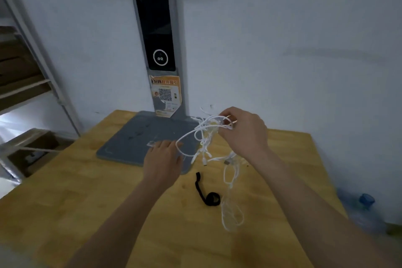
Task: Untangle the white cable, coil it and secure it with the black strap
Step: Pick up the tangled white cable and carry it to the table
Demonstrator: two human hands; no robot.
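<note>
The job looks barely begun: the cable is a loose white knot, its upper bunch pinched in the right hand above the table, with loops and plug ends trailing down to the wood right of the strap. The left hand lies with fingers straight on the grey base left of the tangle, holding nothing. By my reading, the untangling, coiling and tying all remain, and the strap lies untouched below the tangle.
</note>
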